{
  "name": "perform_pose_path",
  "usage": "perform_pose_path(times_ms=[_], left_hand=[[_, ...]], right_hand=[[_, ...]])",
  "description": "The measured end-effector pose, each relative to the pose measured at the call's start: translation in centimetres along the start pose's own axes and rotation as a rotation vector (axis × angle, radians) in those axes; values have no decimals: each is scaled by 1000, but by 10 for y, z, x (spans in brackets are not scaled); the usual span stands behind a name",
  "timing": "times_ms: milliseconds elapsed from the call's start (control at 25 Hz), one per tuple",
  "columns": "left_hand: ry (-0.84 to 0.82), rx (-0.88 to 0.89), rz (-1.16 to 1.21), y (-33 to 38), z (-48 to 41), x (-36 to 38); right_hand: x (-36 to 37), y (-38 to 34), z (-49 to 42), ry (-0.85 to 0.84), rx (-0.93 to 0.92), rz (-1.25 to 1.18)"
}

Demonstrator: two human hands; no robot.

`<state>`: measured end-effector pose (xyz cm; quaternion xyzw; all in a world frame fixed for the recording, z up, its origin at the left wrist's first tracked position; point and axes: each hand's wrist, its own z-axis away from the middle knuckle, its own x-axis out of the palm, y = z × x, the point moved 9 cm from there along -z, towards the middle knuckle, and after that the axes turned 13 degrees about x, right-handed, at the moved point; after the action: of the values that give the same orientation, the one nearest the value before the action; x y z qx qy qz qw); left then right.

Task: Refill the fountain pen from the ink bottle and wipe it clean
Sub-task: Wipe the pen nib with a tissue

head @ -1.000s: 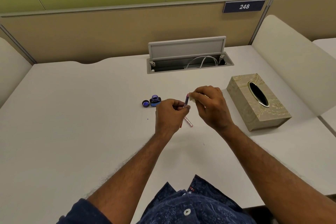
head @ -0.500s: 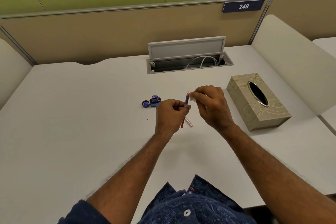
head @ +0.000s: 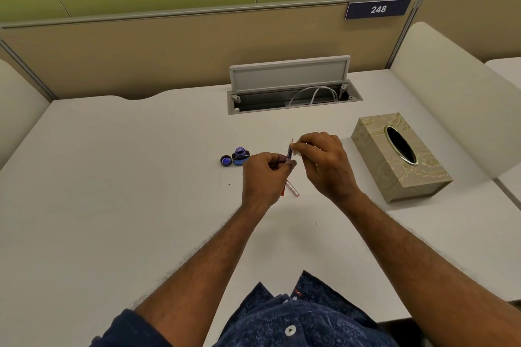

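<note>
My left hand point(head: 265, 175) pinches a thin fountain pen point(head: 289, 153) and holds it upright over the white desk point(head: 112, 177). My right hand point(head: 324, 163) presses a small white tissue piece point(head: 296, 150) against the pen's upper end. An open ink bottle point(head: 240, 156) with blue ink stands just left of my left hand, and its dark cap point(head: 225, 160) lies beside it with the inside up. A pale pink pen part point(head: 292, 188) lies on the desk below my hands.
A beige patterned tissue box point(head: 394, 160) sits to the right. An open cable hatch point(head: 290, 93) with white cords is at the back of the desk. Small ink specks point(head: 229, 185) mark the desk. Padded dividers stand on both sides.
Both hands stay almost in place. My right hand's fingers with the tissue have shifted slightly along the pen's upper end.
</note>
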<state>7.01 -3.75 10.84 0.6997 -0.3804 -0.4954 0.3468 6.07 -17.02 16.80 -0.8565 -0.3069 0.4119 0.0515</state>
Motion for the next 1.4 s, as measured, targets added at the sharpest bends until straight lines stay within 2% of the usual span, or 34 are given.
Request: perform_pose_path(times_ms=[880, 1400], left_hand=[[-125, 53, 10, 6, 0, 13], [-182, -35, 175, -4, 3, 20]], right_hand=[[2, 23, 0, 44, 239, -255], [32, 56, 2, -117, 735, -779]])
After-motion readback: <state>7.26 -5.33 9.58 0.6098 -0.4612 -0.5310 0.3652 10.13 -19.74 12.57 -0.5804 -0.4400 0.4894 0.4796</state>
